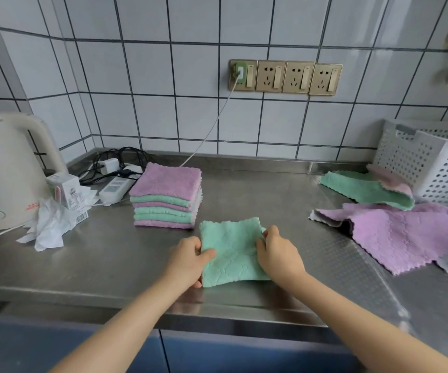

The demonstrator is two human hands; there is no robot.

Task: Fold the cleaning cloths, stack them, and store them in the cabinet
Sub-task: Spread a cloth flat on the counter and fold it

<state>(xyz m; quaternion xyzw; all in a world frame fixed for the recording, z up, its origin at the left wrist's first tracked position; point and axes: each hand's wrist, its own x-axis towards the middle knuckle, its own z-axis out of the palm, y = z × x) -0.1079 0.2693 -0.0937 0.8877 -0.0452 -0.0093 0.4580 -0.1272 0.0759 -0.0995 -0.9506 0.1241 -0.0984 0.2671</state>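
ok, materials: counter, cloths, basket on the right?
Counter: looks like brushed stainless steel, dull grey sheen with soft reflections and an embossed strip at right. Cloths, e.g. the green one in the hands: plush, probably microfibre; fuzzy embossed pile, scalloped edges. Basket: white, rigid, perforated, likely moulded plastic.

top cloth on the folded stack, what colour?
Purple (lilac): the top cloth of the stack, with green and purple layers beneath. Seen in the head view.

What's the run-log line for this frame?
stage: folding | left hand, right hand: gripping green cloth | stack: behind-left | unfolded cloths: right
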